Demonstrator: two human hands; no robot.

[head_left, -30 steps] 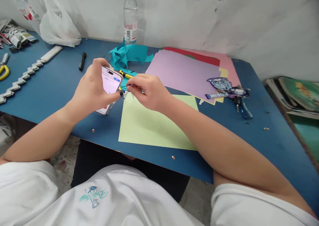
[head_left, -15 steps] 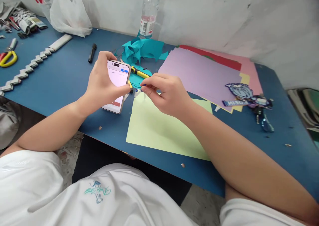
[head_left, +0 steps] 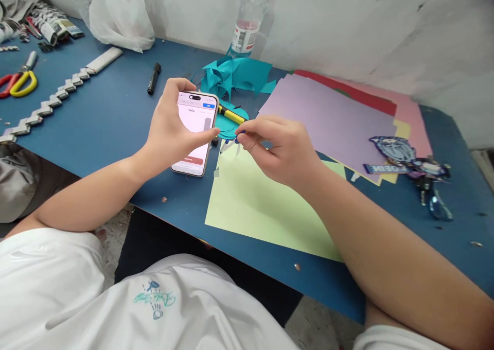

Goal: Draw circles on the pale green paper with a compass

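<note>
My left hand [head_left: 170, 131] is wrapped round a smartphone [head_left: 196, 134] with a lit pink-white screen, held tilted just above the blue table [head_left: 96, 118]; the thumb lies across the screen. My right hand [head_left: 283, 152] is pinched on a small dark blue object [head_left: 240, 133] at the top left corner of a light green paper sheet [head_left: 262, 206]. I cannot make out what the pinched thing is. Behind the fingers lie a yellow-handled tool [head_left: 231, 114] and crumpled teal paper [head_left: 231, 77].
A purple sheet [head_left: 328, 118] tops a stack of red, pink and yellow paper at the right, with a blue sticker and keys [head_left: 401, 157]. A water bottle [head_left: 249, 18], black marker [head_left: 153, 78], folded paper strip [head_left: 57, 95], yellow-handled scissors [head_left: 21, 80] and white bag [head_left: 119, 15] stand at the back and left.
The view has shifted left, so everything sits further right in frame. The phone screen has changed. Both hands keep their grips and stay close together.
</note>
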